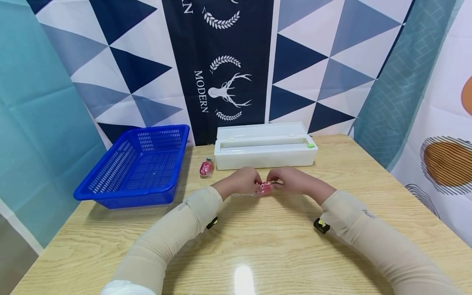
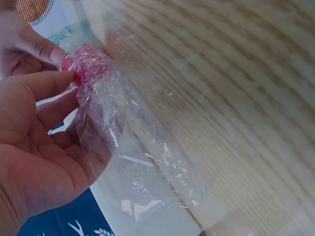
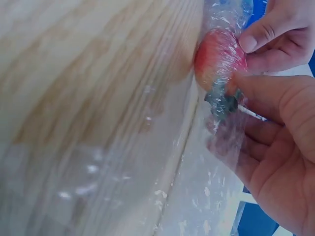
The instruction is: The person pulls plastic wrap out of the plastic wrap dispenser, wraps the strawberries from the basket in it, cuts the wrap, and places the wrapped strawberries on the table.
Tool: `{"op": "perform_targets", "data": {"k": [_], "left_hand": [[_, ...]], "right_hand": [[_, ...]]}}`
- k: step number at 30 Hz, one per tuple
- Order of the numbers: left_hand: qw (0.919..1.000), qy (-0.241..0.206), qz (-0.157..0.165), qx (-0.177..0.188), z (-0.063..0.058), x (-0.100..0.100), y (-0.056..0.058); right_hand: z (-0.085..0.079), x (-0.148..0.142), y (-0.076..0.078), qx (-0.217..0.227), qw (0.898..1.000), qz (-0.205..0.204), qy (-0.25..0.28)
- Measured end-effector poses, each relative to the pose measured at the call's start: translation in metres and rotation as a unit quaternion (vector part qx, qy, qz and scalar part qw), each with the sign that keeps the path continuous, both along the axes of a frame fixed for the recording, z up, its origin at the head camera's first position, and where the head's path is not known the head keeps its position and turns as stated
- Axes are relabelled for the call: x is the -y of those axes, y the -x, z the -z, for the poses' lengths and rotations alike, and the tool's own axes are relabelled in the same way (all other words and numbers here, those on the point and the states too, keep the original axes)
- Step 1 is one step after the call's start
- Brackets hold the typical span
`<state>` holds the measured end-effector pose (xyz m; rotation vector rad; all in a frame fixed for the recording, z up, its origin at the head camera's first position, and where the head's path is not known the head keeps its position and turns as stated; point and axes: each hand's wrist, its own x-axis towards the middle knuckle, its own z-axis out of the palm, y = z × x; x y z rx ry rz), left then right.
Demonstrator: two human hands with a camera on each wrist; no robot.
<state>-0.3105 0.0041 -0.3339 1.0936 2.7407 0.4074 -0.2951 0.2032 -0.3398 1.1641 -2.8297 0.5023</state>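
Observation:
Both hands meet in front of the white box, around a red fruit with a yellowish end and dark green leaves. Clear cling film is wrapped about it, and loose film trails off both sides. My left hand pinches the film at one side of the fruit. At the leafy end, my right hand pinches the film between thumb and fingers, its other fingers partly behind the film. A second red fruit, wrapped in film, lies on the table between the blue basket and the box.
A blue plastic basket stands at the left. The long white cling film box, lid raised, has a green slider at its right end. Patterned cloth hangs behind the wooden table. A black wrist-camera piece sits under the right sleeve.

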Motion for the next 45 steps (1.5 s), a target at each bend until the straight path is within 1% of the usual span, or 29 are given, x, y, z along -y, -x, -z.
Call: {"op": "perform_targets", "data": {"k": [3, 5, 8, 11, 13, 15, 17, 20, 22, 23, 25, 28, 30, 32, 35, 38, 40, 43, 45], "left_hand": [[0.9997, 0.021, -0.005, -0.014, 0.002, 0.000, 0.002], [0.9994, 0.027, -0.011, -0.020, 0.004, 0.000, 0.004], [0.9992, 0.028, -0.015, -0.026, 0.006, 0.001, 0.007], [0.9992, 0.030, -0.010, -0.023, 0.006, 0.001, 0.011], [0.9993, 0.029, -0.008, -0.020, 0.006, 0.002, 0.013], [0.9994, 0.027, -0.009, -0.020, 0.004, 0.004, 0.015], [0.9993, 0.025, -0.020, -0.022, 0.000, 0.007, 0.013], [0.9988, 0.012, -0.030, -0.038, -0.007, 0.012, 0.010], [0.9984, 0.005, -0.034, -0.046, -0.011, 0.014, 0.008], [0.9984, 0.003, -0.031, -0.047, -0.012, 0.015, 0.007], [0.9989, 0.007, -0.026, -0.037, -0.012, 0.017, 0.007], [0.9994, 0.028, -0.018, -0.006, -0.008, 0.021, 0.007], [0.9989, 0.041, -0.019, 0.016, -0.005, 0.024, 0.008], [0.9977, 0.045, -0.030, 0.041, -0.001, 0.027, 0.009], [0.9945, 0.052, -0.059, 0.069, 0.002, 0.032, 0.012], [0.9905, 0.068, -0.085, 0.084, 0.003, 0.037, 0.014], [0.9886, 0.079, -0.094, 0.087, 0.002, 0.040, 0.015], [0.9856, 0.090, -0.102, 0.100, -0.001, 0.044, 0.015], [0.9838, 0.112, -0.100, 0.097, -0.004, 0.045, 0.014]], "right_hand": [[0.001, 0.004, 0.003, -0.044, 0.999, -0.001, -0.018], [0.002, 0.006, 0.006, -0.052, 0.998, 0.001, -0.025], [0.003, 0.008, 0.010, -0.033, 0.999, 0.007, -0.029], [0.003, 0.009, 0.013, 0.005, 0.999, 0.016, -0.028], [0.002, 0.009, 0.015, 0.017, 0.999, 0.020, -0.033], [0.001, 0.008, 0.014, 0.009, 0.999, 0.028, -0.040], [0.000, 0.006, 0.012, -0.014, 0.998, 0.042, -0.043], [-0.004, 0.003, 0.009, -0.050, 0.996, 0.059, -0.038], [-0.007, 0.000, 0.010, -0.053, 0.996, 0.063, -0.033], [-0.008, -0.001, 0.010, -0.049, 0.996, 0.061, -0.034], [-0.009, -0.003, 0.013, -0.027, 0.997, 0.059, -0.044], [-0.007, -0.007, 0.016, 0.023, 0.996, 0.065, -0.064], [-0.004, -0.010, 0.017, 0.064, 0.992, 0.081, -0.076], [-0.003, -0.014, 0.017, 0.094, 0.987, 0.098, -0.088], [-0.002, -0.020, 0.019, 0.133, 0.978, 0.124, -0.099], [0.000, -0.028, 0.020, 0.167, 0.970, 0.141, -0.103], [0.000, -0.033, 0.020, 0.187, 0.965, 0.150, -0.104], [-0.002, -0.038, 0.020, 0.184, 0.965, 0.146, -0.114], [-0.004, -0.040, 0.018, 0.168, 0.968, 0.140, -0.125]]}}
